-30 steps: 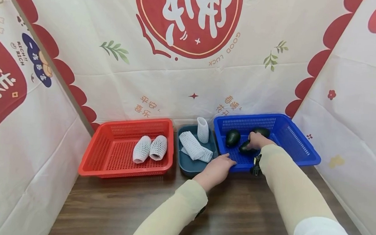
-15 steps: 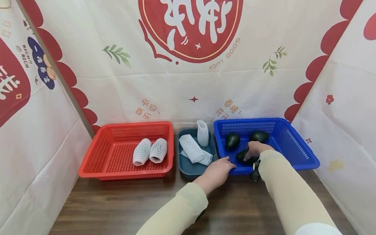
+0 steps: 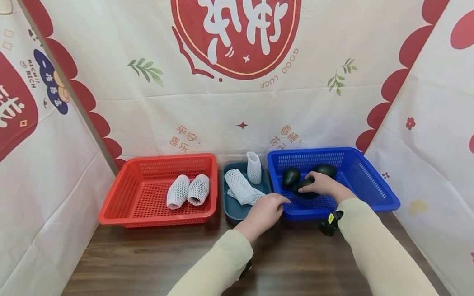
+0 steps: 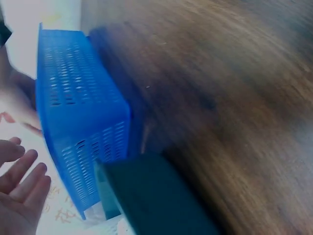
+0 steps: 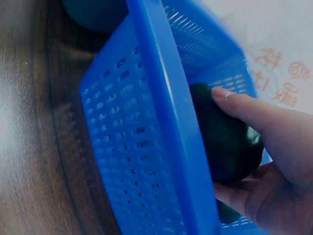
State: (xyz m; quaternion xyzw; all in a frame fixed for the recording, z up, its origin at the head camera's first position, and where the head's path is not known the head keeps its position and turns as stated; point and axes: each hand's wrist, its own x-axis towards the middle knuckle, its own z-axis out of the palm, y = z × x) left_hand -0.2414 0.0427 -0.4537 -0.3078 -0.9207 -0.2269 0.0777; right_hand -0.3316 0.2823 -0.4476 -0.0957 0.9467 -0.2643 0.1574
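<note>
My right hand (image 3: 325,186) grips a dark green avocado (image 5: 222,137) inside the blue basket (image 3: 381,193), thumb on one side and fingers curled round the other. Two more avocados lie in that basket: one (image 3: 291,177) to the left of the held one, another (image 3: 326,170) behind it. My left hand (image 3: 263,213) hovers by the basket's near left corner, over the edge of the dark teal tray (image 3: 233,210). In the left wrist view, the fingers (image 4: 22,181) of this hand are loosely extended and hold nothing.
White foam net sleeves lie in the teal tray, one sleeve (image 3: 239,186) on top and another (image 3: 254,168) leaning upright. To the left, a red basket (image 3: 111,203) holds two net-covered pieces (image 3: 178,192). A printed cloth (image 3: 231,107) hangs behind the wooden table (image 3: 132,259).
My right hand has gone from reaching among the avocados to gripping the front one, shifting it slightly left. My left hand has drawn back a little from the blue basket's rim.
</note>
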